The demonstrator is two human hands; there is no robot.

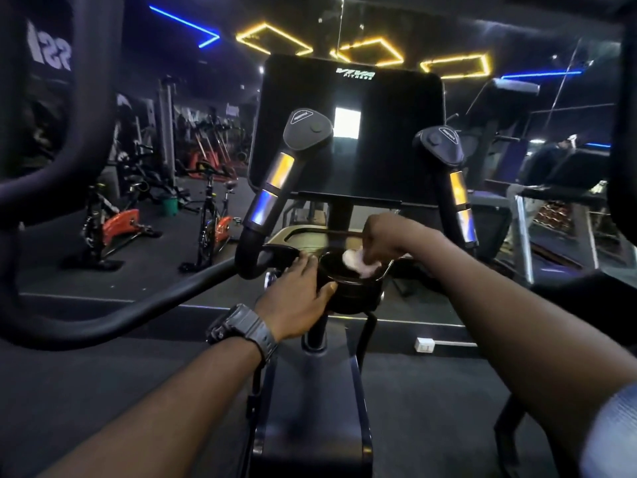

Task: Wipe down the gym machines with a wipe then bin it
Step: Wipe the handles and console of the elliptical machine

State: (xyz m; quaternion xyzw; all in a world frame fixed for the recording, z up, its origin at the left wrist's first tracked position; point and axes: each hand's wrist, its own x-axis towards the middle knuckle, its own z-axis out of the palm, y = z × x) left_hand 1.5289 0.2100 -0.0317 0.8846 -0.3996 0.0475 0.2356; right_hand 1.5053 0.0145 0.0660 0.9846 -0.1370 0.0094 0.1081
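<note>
A black cardio machine stands in front of me, with a dark console (348, 132) and two upright handles, one to the left (275, 181) and one to the right (455, 188). Below the console sits a round black cup holder (348, 288). My right hand (382, 241) presses a crumpled white wipe (358, 263) into the top of that cup holder. My left hand (296, 298), with a dark watch on the wrist, rests against the cup holder's left side, fingers wrapped around it.
A thick black curved handlebar (103, 315) sweeps across the left. Spin bikes with orange parts (117, 225) stand on the dark floor at the left. A treadmill (551, 215) is at the right. A small white block (424, 345) lies on the floor.
</note>
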